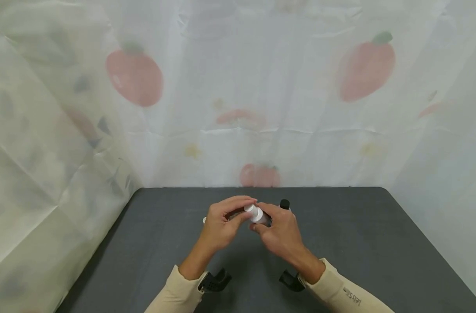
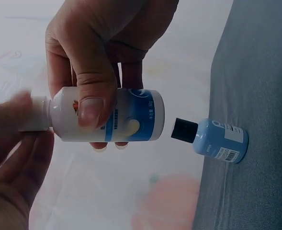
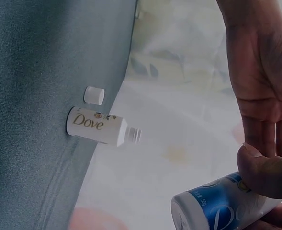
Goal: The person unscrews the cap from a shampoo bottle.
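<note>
We hold the white bottle point(image 2: 107, 115) level above the grey table point(image 1: 378, 243), our right hand point(image 1: 282, 232) wrapped round its body to steady it, our left hand point(image 1: 222, 224) pinching its cap point(image 1: 253, 211). Beyond the bottle stands a blue bottle point(image 2: 217, 140); left of it, an uncapped bottle point(image 3: 98, 126) with a loose cap point(image 3: 94, 95) beside. Bare tabletop lies on both sides.

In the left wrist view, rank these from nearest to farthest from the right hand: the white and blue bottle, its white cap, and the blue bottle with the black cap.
1. White and blue bottle: gripped in the right hand itself, lying sideways.
2. White cap: at that bottle's left end, under the left hand's fingers.
3. Blue bottle: standing apart on the dark table, to the right, untouched.
</note>
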{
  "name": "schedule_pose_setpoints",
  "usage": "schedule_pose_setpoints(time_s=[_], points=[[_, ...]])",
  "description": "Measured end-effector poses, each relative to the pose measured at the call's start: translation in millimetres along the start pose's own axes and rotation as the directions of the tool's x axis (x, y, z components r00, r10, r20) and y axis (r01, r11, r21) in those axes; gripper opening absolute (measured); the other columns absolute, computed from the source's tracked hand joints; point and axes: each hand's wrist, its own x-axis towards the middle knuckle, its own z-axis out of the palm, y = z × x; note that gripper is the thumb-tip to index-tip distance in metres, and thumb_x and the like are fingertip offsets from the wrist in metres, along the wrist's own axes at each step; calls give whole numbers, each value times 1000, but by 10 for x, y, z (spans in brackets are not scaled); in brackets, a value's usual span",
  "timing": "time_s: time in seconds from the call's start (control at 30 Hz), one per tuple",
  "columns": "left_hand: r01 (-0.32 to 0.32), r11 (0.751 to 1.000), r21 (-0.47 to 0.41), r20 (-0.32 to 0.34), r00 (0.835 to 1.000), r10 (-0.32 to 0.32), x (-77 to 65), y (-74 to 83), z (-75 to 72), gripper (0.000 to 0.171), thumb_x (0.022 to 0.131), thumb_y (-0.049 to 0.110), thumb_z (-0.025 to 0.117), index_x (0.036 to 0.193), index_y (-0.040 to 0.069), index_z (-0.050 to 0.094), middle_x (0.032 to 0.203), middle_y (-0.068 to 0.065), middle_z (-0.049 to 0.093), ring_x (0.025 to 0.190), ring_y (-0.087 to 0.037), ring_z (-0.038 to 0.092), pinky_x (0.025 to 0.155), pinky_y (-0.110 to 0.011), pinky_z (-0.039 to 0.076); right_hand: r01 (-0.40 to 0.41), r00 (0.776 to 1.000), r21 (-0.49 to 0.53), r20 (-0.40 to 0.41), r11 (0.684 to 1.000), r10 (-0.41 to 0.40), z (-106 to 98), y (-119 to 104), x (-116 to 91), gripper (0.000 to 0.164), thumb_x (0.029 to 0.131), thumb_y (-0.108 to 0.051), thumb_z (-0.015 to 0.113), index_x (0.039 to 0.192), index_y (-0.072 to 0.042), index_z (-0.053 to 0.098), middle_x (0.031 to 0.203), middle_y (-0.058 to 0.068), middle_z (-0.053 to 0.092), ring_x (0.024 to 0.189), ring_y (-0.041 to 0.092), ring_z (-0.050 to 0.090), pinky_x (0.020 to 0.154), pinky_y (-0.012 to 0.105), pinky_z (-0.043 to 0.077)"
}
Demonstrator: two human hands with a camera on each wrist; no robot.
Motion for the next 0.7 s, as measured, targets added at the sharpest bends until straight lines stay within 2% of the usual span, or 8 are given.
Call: schedule_pose_setpoints(time_s=[0.07, 0.13, 0.3, 0.4, 0.5, 0.63, 0.7], points=[[-22, 1000, 22, -19, 1000, 22, 11, -14, -1, 22, 93, -3, 74, 115, -6, 75, 115, -22, 72, 97, -20, 72, 81, -26, 63, 3, 1000, 7, 5, 1000, -3, 5, 3, 0, 42, 80, -9, 89, 121, -12, 77, 110, 7, 79, 92, 20, 76, 75, 35, 62], [-21, 1000, 19, -20, 1000, 21, 19, -16, -3, 21, 94, -3, 73, 114, -7, 76, 115, -22, 72, 102, -21, 73, 85, -26, 64, 6, 1000, 9, 10, 1000, -6, 9, 5, 4, 41, 81, -9, 89, 120, -14, 77, 109, 6, 79, 91, 19, 75, 74, 35, 62], [36, 999, -34, 23, 999, -35, 21, 10, -13, 27, 98, -5, 67, 124, -9, 72, 131, -25, 69, 120, -20, 72, 95, -23, 61, 0, 1000, 5, 7, 1000, 0, 15, 10, 13, 48, 80, -10, 89, 126, -12, 75, 113, 6, 79, 94, 20, 76, 74, 34, 61], [44, 999, -10, -3, 999, -44, 32, 16, -17, 26, 93, -3, 74, 119, -6, 75, 122, -22, 73, 108, -21, 75, 91, -26, 63, 3, 1000, 7, 3, 1000, -3, 17, 6, 14, 46, 80, -10, 90, 123, -13, 76, 111, 5, 79, 92, 19, 75, 73, 33, 61], [45, 999, 23, -37, 998, -45, 37, 7, -15, 24, 89, 0, 80, 113, -3, 76, 114, -17, 72, 100, -16, 73, 89, -28, 64, 11, 1000, 9, 4, 1000, -11, 19, 1, 18, 41, 80, -10, 90, 118, -16, 77, 107, 4, 79, 89, 18, 75, 73, 32, 61], [46, 998, -33, -3, 999, -46, 19, -7, -23, 27, 95, -4, 72, 121, -7, 73, 127, -23, 70, 117, -9, 70, 96, -24, 61, -4, 1000, 6, 8, 1000, 4, 18, -13, 18, 46, 79, -10, 90, 123, -12, 76, 111, 6, 79, 92, 19, 75, 74, 34, 61], [43, 997, -64, 9, 999, -42, 15, -11, -30, 27, 97, -7, 67, 124, -9, 71, 130, -27, 69, 121, -9, 69, 97, -24, 61, -14, 1000, 6, 7, 1000, 14, 17, -19, 19, 49, 79, -10, 90, 126, -10, 75, 113, 7, 79, 94, 20, 75, 75, 35, 61]])
